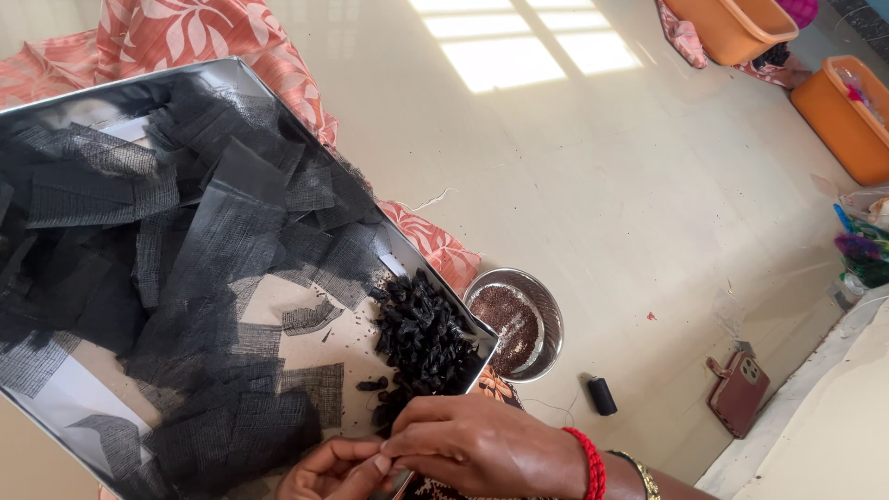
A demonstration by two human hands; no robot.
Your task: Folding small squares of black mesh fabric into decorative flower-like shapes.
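Note:
My right hand (482,449), with a red bead bracelet and a gold bangle at the wrist, reaches in from the lower right. My left hand (329,468) lies just under it at the bottom edge. Their fingertips meet in a pinch at the near rim of a large shiny metal tray (56,421). Whatever sits between the fingers is hidden. The tray holds several flat squares of black mesh fabric (213,241). A heap of small black bundled pieces (421,338) lies right above my hands.
A steel bowl of dark brown seeds (515,324) sits on the floor beside the tray. A black thread spool (602,395) and a phone in a maroon case (738,392) lie to the right. Two orange plastic baskets (847,116) stand far right. Floral cloth (185,37) lies under the tray.

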